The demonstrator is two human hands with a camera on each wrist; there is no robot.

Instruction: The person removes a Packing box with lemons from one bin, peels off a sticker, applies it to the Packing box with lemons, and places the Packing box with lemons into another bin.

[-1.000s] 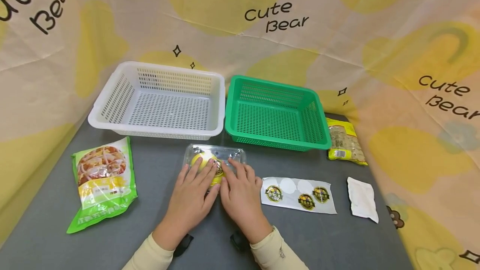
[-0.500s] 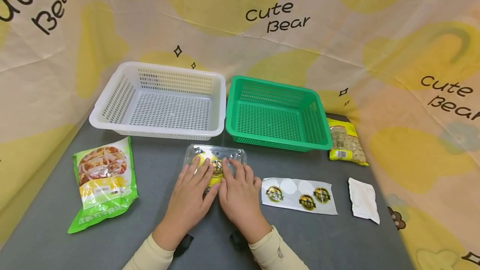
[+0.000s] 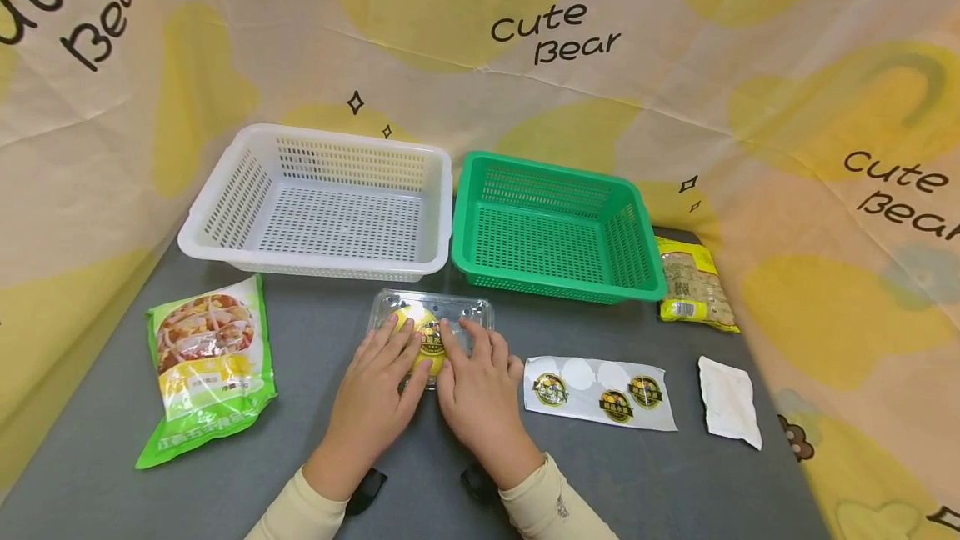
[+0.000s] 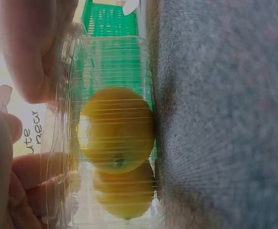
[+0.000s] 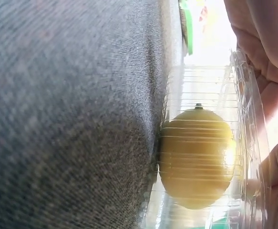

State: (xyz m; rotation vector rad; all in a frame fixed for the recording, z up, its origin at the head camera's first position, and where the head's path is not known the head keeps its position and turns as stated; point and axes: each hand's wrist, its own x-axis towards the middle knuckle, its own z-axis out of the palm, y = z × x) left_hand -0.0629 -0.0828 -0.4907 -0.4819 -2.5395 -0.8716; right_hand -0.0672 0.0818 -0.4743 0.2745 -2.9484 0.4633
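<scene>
Clear plastic forms the shut box at the centre of the head view, below the gap between the white basket and the green basket. It rests on the grey worktop. The left wrist view shows two yellow fruits inside.

Change: the fingers of the left hand have drawn back slightly toward the lower part of the frame. They now leave more of the round label on the lid exposed. The right hand shows only a minor shift, and the box shows no clear displacement. Judged from this, the label is in place and the work is at the stage of pressing it flat, probably close to finished.

Pose: both forearms enter from the bottom edge and converge on the box, backs of the hands upward. Left grip: fingers extended, laid on the left side of the lid, not clamped. Right grip: fingers extended and spread over the right side, index fingertip at the label's right edge, likewise not clamped. The thumbs lie near each other at the lower edge of the box, apart.

Right of centre, the label sheet lies flat beside the right hand.
</scene>
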